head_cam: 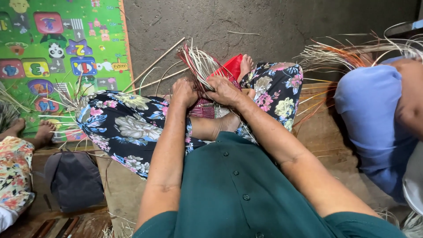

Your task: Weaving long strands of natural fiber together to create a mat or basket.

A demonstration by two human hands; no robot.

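My left hand (184,91) and right hand (225,90) both pinch the woven strips (199,66) (red and pale) over my lap.

- A rough, dark grey concrete floor (264,26) fills the upper part of the view, scattered with a few thin pale straws.
- A bright green children's foam play mat (26,48) with coloured picture squares lies on the floor at the upper left, its orange edge straight.
- A low platform of worn brown wooden planks (326,136) runs across the lower part.
- A dark grey cloth bag (72,178) rests on the planks at lower left.
- Light is dim and even, with soft shadows.
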